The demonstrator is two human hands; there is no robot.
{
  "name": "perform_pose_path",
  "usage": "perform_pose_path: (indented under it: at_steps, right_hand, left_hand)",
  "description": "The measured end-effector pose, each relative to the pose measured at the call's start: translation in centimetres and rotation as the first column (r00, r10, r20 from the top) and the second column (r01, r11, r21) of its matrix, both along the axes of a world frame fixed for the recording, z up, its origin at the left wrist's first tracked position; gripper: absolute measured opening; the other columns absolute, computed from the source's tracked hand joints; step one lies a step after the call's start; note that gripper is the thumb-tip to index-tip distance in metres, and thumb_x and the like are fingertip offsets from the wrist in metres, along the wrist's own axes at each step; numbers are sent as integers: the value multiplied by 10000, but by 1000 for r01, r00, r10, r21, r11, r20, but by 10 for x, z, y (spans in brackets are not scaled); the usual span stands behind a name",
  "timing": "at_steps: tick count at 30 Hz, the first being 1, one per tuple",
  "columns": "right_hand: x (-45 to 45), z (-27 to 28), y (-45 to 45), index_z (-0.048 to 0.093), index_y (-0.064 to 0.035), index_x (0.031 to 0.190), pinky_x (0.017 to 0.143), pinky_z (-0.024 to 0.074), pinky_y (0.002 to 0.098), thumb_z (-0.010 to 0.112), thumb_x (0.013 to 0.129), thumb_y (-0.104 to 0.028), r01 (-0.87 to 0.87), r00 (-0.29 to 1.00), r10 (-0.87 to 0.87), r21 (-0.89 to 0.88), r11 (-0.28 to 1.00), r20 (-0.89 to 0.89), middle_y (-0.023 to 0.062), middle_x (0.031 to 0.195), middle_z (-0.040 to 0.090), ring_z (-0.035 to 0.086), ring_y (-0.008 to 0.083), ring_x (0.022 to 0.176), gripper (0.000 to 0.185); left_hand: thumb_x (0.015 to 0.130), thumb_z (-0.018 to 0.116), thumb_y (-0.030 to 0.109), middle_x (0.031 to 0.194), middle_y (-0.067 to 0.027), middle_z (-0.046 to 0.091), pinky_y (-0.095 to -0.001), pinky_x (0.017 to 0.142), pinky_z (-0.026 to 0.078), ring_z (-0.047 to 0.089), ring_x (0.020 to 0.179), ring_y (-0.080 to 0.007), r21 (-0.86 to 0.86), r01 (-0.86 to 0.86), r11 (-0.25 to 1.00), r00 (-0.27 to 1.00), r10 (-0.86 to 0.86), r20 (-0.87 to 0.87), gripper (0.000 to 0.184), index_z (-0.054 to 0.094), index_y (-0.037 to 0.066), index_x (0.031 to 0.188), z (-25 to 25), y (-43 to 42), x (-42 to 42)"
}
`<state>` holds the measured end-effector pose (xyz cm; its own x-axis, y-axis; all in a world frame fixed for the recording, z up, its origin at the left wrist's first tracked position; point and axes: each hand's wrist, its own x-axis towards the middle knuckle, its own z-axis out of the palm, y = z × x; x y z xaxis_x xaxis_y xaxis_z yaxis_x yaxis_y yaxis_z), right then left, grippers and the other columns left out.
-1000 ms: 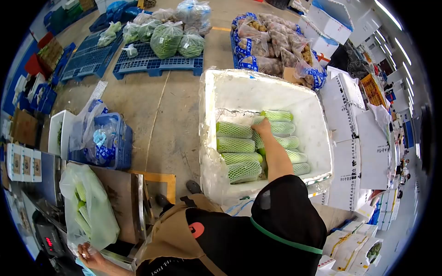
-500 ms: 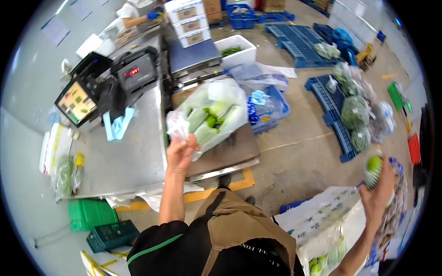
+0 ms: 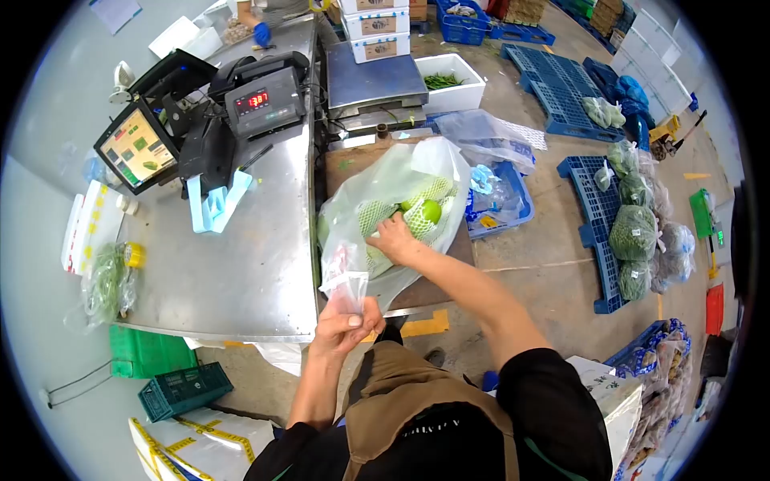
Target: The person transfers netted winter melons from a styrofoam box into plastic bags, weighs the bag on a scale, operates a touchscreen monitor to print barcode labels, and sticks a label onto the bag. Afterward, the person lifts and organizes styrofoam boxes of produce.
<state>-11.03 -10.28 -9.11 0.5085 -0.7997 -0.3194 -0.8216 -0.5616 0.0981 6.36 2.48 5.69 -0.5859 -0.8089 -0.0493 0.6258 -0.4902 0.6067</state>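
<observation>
A translucent plastic bag (image 3: 385, 176) lies open on a brown board by the metal counter. Inside it are several green gourds (image 3: 431, 212) in white foam netting. My left hand (image 3: 346, 322) is closed on the gathered edge of the bag at its near side. Reaching into the bag's opening, my right hand (image 3: 393, 239) is at the netted gourds, its fingers bent against one of them; whether it grips that gourd is hard to tell.
Left of the bag stand a metal counter (image 3: 249, 280), a scale display (image 3: 265, 102) and a screen (image 3: 138, 144). A blue basket (image 3: 501, 210) is right of the bag. Farther right, a blue pallet (image 3: 593, 224) holds bagged greens; a foam box (image 3: 618, 393) sits low right.
The view has turned from the foam box to the counter. My right hand has moved from the box, carrying a netted gourd, over to the bag. My left hand still holds the bag's edge.
</observation>
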Motion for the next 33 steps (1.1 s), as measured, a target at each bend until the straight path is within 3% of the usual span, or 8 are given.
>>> perform_pose_path:
  at_steps: [6, 8, 11, 12, 17, 20, 23, 33]
  right_hand:
    - [-98, 18, 54, 442, -239, 1353, 817, 474, 441, 502, 810, -96, 77, 965, -148, 308, 948, 215, 131, 1092, 571, 579, 279, 1025, 565]
    - [-153, 59, 107, 447, -100, 1319, 683, 478, 434, 582, 742, -82, 169, 871, -186, 80, 982, 455, 133, 895, 574, 597, 315, 819, 593]
    - [-244, 151, 222, 480, -85, 1243, 706, 490, 431, 616, 759, -112, 432, 825, -304, -185, 883, 476, 154, 891, 553, 576, 325, 813, 503]
    - [-267, 193, 274, 472, -88, 1257, 747, 494, 429, 620, 760, -99, 585, 757, -492, -109, 804, 430, 166, 954, 569, 583, 337, 869, 519]
    - [-346, 250, 592, 589, -17, 1134, 833, 498, 366, 593, 756, -52, 947, 152, -754, -313, -75, 640, 185, 1053, 629, 615, 333, 932, 379]
    - [-336, 200, 769, 613, -44, 1068, 820, 485, 412, 592, 705, -89, 832, -367, -871, -304, -464, 325, 167, 981, 645, 612, 327, 912, 366]
    - [-319, 88, 882, 558, -84, 1160, 882, 458, 430, 635, 687, -142, 762, -615, -780, -171, -625, 112, 171, 1047, 597, 563, 328, 1026, 483]
    - [-278, -113, 887, 529, -74, 1098, 819, 370, 654, 585, 781, -143, 626, -707, -706, -512, -588, -53, 139, 1113, 511, 471, 370, 1085, 329]
  left_hand:
    - [671, 613, 56, 707, -110, 522, -386, 680, 457, 497, 596, -191, 1, -117, 993, 990, 116, 76, 442, 499, 34, 1098, -16, -2, -11]
    - [625, 581, -6, 822, -106, 503, -385, 664, 432, 472, 678, -199, 256, -460, 850, 879, 395, 269, 420, 520, 87, 1030, -33, 6, -5]
    - [754, 569, 72, 678, -21, 401, -291, 643, 377, 303, 505, -99, 144, -115, 983, 991, 104, 83, 224, 529, -46, 941, -52, -35, 32]
    - [772, 575, 105, 632, -10, 385, -247, 614, 362, 279, 460, -101, 12, -192, 981, 980, 191, 62, 364, 513, -167, 1007, -64, -39, 30]
    - [837, 572, 104, 721, -44, 431, -279, 764, 341, 414, 684, -112, 13, 234, 972, 968, -232, -98, 514, 383, -123, 1258, -68, -64, 6]
    - [839, 572, 109, 721, -47, 430, -282, 763, 341, 413, 687, -114, -11, 219, 976, 973, -219, -76, 522, 376, -115, 1268, -58, -59, -32]
    - [842, 572, 115, 721, -51, 429, -285, 763, 342, 413, 690, -115, -16, 211, 977, 976, -212, -47, 530, 370, -107, 1279, -59, -59, -47]
    - [850, 572, 134, 720, -62, 425, -294, 760, 344, 412, 698, -120, -116, 108, 987, 993, -102, 60, 557, 348, -79, 1314, -66, -95, 1]
